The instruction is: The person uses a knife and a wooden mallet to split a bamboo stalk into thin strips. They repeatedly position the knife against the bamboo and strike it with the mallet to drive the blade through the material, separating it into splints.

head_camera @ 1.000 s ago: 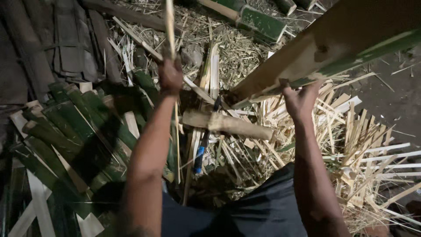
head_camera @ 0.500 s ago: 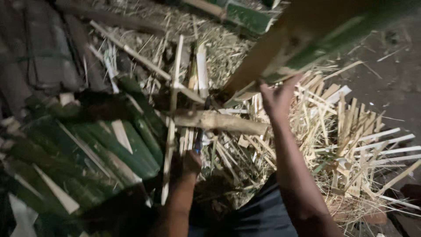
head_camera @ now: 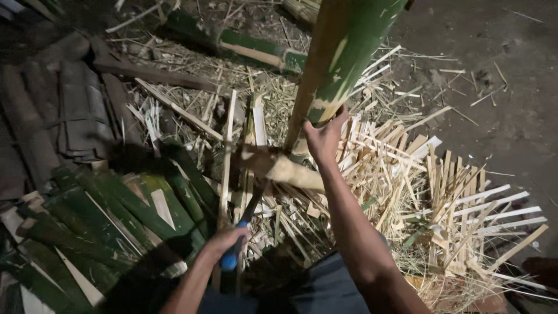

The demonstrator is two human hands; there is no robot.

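Left hand: closed round blue knife handle, near.
Right hand: gripping upright bamboo.
Done: split strips piled right, green slats left.
Left: bamboo unsplit.

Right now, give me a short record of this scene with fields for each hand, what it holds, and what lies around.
left hand: left hand gripped round the blue handle of a knife
right hand: right hand against the lower end of a bamboo pole, leaning up out of view
in between: wooden block lying crosswise
on the left: pile of green bamboo slats
on the right: heap of pale split strips
far back: cut green bamboo piece on the dirt ground
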